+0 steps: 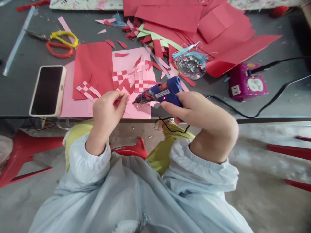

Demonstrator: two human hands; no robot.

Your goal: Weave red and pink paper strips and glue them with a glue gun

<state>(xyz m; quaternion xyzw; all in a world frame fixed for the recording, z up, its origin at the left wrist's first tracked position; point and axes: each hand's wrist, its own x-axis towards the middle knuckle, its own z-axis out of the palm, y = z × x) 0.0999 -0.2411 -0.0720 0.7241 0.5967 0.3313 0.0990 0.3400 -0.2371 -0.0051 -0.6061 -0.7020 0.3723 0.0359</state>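
Note:
My right hand is wrapped round a blue hot glue gun, whose small red light is lit. The gun's nozzle points left, close to the fingertips of my left hand. Those fingers are pinched on a piece of red and pink paper, partly hidden by the hand. Woven red-and-pink checkered pieces lie just beyond, over a pink sheet. Another checkered piece with loose strips rests on a red sheet to the left.
A phone and scissors lie at the left. Red paper sheets are piled at the back, near a clear dish of googly eyes. The purple power adapter at the right has black cords.

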